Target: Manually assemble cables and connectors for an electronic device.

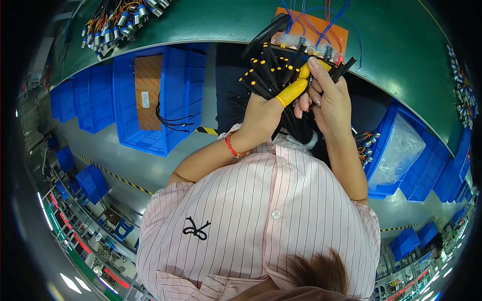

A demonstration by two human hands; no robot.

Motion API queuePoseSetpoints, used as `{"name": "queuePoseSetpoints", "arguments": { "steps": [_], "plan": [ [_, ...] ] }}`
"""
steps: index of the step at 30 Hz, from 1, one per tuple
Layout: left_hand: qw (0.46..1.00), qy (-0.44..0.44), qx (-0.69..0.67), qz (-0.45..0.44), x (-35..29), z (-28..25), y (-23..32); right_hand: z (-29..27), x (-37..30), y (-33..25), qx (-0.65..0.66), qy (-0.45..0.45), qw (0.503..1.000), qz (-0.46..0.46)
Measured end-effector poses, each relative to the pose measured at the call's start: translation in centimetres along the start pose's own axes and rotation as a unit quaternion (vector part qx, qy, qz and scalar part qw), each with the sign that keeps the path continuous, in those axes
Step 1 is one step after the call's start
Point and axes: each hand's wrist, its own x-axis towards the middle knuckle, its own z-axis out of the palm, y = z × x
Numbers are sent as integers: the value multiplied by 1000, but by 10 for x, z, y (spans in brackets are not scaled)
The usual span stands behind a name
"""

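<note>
My left hand [266, 114], with yellow covers on its thumb and a finger, is closed around a thick bundle of black cables [267, 74] whose cut ends show yellow. My right hand [332, 100] is bent in a pinch beside it, thumb pointing toward the far side, at a black cable near the yellow-covered fingertips. Just past the fingers, an orange board [339, 36] sits at the table's near edge. Blue and red wires [329, 19] rise from it, and several small connectors [329, 52] line its near side. Part of the bundle hangs below my hands.
The green table [211, 22] spans the far side. A pile of metal-ended connectors with coloured wires [123, 25] lies on its left part. Blue bins stand on both sides: one on the left [173, 100] holds cardboard and black cables, one on the right [376, 175] holds clear plastic.
</note>
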Motion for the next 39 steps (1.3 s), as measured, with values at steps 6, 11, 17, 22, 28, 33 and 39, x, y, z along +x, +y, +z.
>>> {"name": "queuePoseSetpoints", "arguments": {
  "steps": [6, 11, 17, 22, 28, 33, 39],
  "plan": [
    [988, 25, 152, 31, -24, -3, 5, 6, -36, -2, -92, 60, 992, -67],
    [988, -25, 149, 17, -11, -10, 5, -5, -24, -1, -37, 62, 990, -124],
    [979, -28, 199, 16, -13, -1, 16, 5, -29, -1, -198, 4, 976, -94],
    [983, -42, 179, 30, -8, -4, 14, -7, -18, -5, -23, -9, 998, -55],
    [988, -21, 153, 11, 0, -10, 3, -7, -12, 6, -28, 13, 999, -22],
    [997, -24, 76, 10, 5, -6, 0, -7, -10, 8, -51, 30, 998, -33],
    [999, 5, 42, -27, 8, -3, -1, -7, -5, 4, 9, 38, 999, -7]
  ]
}}
